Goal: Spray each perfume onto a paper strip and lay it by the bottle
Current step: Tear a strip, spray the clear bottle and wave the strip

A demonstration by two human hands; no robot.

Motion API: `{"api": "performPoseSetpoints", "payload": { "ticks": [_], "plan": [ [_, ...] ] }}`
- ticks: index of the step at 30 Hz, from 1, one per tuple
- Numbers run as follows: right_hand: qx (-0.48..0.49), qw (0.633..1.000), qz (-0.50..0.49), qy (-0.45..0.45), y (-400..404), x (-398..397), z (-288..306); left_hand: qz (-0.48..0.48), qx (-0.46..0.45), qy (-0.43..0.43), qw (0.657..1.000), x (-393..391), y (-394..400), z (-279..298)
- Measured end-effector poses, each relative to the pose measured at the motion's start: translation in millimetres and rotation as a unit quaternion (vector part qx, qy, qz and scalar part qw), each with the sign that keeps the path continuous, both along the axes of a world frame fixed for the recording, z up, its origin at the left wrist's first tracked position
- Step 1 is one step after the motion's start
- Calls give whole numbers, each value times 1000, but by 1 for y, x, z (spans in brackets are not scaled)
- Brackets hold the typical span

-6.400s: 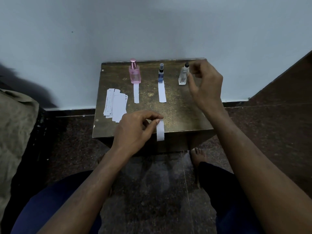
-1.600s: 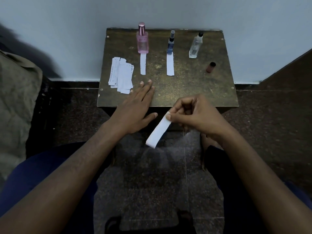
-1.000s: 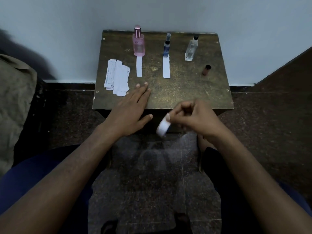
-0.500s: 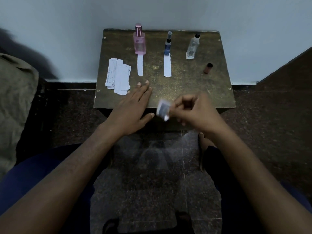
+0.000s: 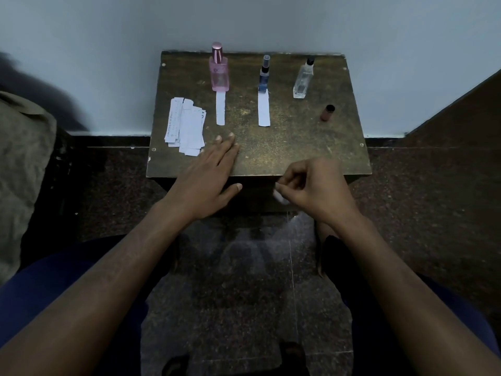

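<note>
Three perfumes stand along the back of the small brown table [image 5: 292,150]: a pink bottle [image 5: 218,71], a blue bottle [image 5: 264,77] and a clear bottle [image 5: 303,80] with its cap off. A white strip [image 5: 220,108] lies in front of the pink bottle, another strip [image 5: 264,108] in front of the blue one. My right hand [image 5: 314,189] pinches a blurred paper strip [image 5: 279,195] just off the table's front edge. My left hand [image 5: 208,177] rests flat on the table's front left, fingers spread, holding nothing.
A pile of blank paper strips [image 5: 184,126] lies at the table's left. A small dark red cap [image 5: 327,112] lies on its side near the clear bottle. The wall stands right behind the table; a beige cloth [image 5: 21,164] lies at the far left on the dark floor.
My right hand has been waving the strip in front of the table; the strip swung up and now hangs low and blurred. The left hand stayed flat on the table.
</note>
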State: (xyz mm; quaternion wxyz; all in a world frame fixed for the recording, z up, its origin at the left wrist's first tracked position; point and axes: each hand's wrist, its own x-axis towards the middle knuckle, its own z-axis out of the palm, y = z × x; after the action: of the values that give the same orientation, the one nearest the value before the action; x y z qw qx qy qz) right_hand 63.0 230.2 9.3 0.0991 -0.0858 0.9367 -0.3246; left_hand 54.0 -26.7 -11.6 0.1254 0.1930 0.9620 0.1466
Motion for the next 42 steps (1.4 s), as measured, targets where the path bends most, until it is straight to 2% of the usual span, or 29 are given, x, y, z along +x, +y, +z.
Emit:
{"api": "performPoseSetpoints", "payload": {
  "ticks": [1, 2, 3, 4, 5, 6, 7, 8, 11, 14, 19, 31, 40, 42],
  "plan": [
    [-128, 991, -17, -33, -1, 1, 6, 0, 0, 0, 1000, 0, 0, 0],
    [-277, 956, -27, -93, -2, 1, 13, 0, -1, 1, 1000, 0, 0, -1],
    [-365, 920, -21, -138, -2, 1, 17, 0, -1, 0, 1000, -1, 0, 0],
    [-368, 918, -18, -144, 1, 0, 17, 0, -2, -1, 1000, -1, 0, 0],
    [-271, 957, -12, -104, 3, -2, 16, 0, -3, 0, 1000, -1, 0, 0],
    [-96, 994, 14, -48, 4, -3, 12, 1, -4, 3, 1000, 0, 0, -1],
    [47, 998, 28, -9, 3, -3, 8, 3, -4, 4, 1000, 1, 1, -1],
    [95, 995, 28, 14, 1, -1, 6, 4, -3, 2, 1000, 0, 1, -1],
    [-65, 997, -30, 7, -9, 3, 6, 6, -2, -2, 1000, 1, 1, -1],
    [-131, 989, -70, -13, -15, 0, 3, 11, -4, -3, 1000, 2, 3, -2],
    [-34, 998, -51, 11, -20, 0, -2, 11, 1, 0, 1000, 1, 2, -2],
    [-14, 1000, -21, 8, -24, 0, -2, 9, 1, 1, 1000, 0, 1, -2],
    [-20, 1000, -12, 18, -23, 1, -5, 8, 1, 0, 1000, 0, 2, -3],
    [-38, 999, -12, -3, -23, 0, -4, 8, 3, -2, 1000, 0, 2, -3]
  ]
}}
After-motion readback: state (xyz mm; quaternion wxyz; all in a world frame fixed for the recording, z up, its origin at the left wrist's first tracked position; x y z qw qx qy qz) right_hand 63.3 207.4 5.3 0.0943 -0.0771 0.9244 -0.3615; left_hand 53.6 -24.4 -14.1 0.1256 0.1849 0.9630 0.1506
